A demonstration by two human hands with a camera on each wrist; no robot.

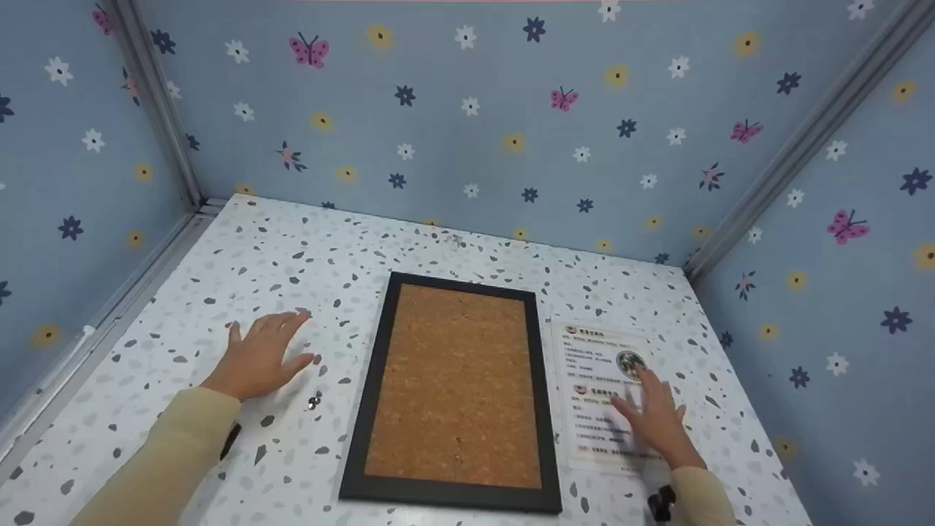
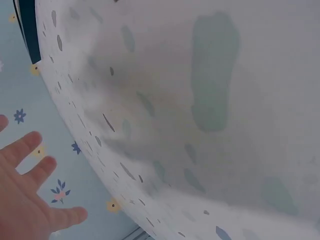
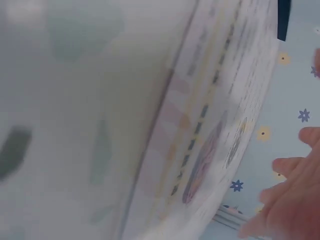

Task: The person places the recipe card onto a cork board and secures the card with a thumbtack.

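From where I stand, the black-framed board (image 1: pixel 451 494) comes first, its brown, cork-like face up, lying flat in the middle of the speckled table (image 1: pixel 350 241). With the frame so low, fingers could struggle to get under it, and a careless shove might skid the whole board instead.

To the board's right the right hand (image 1: pixel 657 424) reaches over a thin printed sheet (image 1: pixel 584 418), fingers extended and gripping nothing; I can't tell whether any fingertip touches the paper. The sheet lies just beside the frame, so a dragged palm or cuff could crease it or push its edge against the board.

Left of the board sits a small shiny bit (image 1: pixel 314 402), too tiny for me to name. If it's loose, a sweep of the left hand (image 1: pixel 263 356) could send it rolling away. That hand, a little farther off on the board's left, has its fingers spread and holds nothing.

Beyond the board's far end rises the flowered wall (image 1: pixel 438 73), well clear of both hands, so I'd expect no bump there.
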